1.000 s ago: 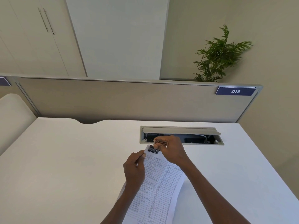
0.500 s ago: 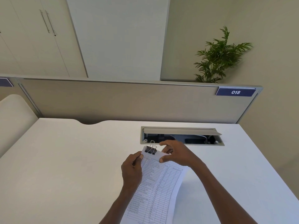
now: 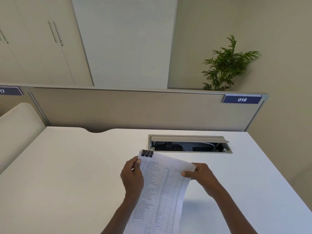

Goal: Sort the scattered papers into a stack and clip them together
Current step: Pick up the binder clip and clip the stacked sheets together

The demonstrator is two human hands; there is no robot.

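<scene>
A stack of printed papers (image 3: 162,191) with a table of text is held up over the white desk (image 3: 67,174). A black binder clip (image 3: 147,153) sits on its top left corner, its wire handles standing up. My left hand (image 3: 133,176) grips the left edge just below the clip, thumb on the front. My right hand (image 3: 200,172) pinches the top right corner, thumb on the front of the page.
An open cable tray (image 3: 189,146) with its lid raised is set into the desk just beyond the papers. A beige partition (image 3: 135,108) with a "018" label (image 3: 241,99) closes the far side. A chair back (image 3: 18,125) stands at the left.
My right hand let go of the binder clip and slid along the top edge to the right corner. The clip stays on the top left corner.
</scene>
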